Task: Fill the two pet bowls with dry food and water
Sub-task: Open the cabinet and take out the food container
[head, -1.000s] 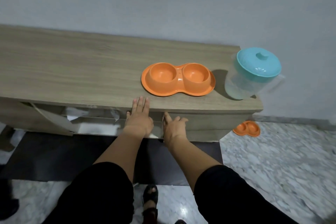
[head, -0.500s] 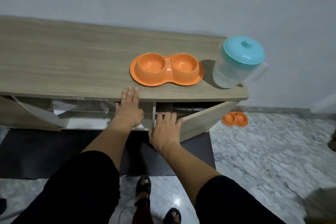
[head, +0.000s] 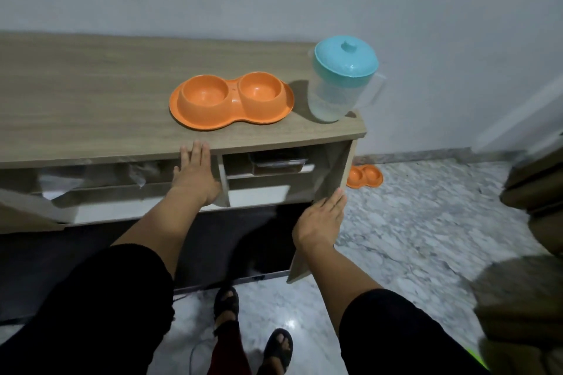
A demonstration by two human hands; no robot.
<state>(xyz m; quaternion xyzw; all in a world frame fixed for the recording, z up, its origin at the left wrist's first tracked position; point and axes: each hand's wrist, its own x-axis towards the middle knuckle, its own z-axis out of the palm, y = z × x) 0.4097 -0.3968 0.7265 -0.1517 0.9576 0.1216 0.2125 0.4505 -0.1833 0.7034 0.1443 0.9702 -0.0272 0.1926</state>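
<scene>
With the bowls [head: 231, 100] empty on the cabinet [head: 91, 94] beside the jug [head: 341, 82], the door [head: 332, 167] should be swung fully clear by the flat-fingered right hand [head: 320, 222], the left hand [head: 195, 173] bracing flat.

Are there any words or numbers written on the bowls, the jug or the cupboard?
None can be read: the orange double bowl, the jug with its blue lid and the wooden cupboard show no writing. The container inside the cupboard is too blurred to tell.
</scene>
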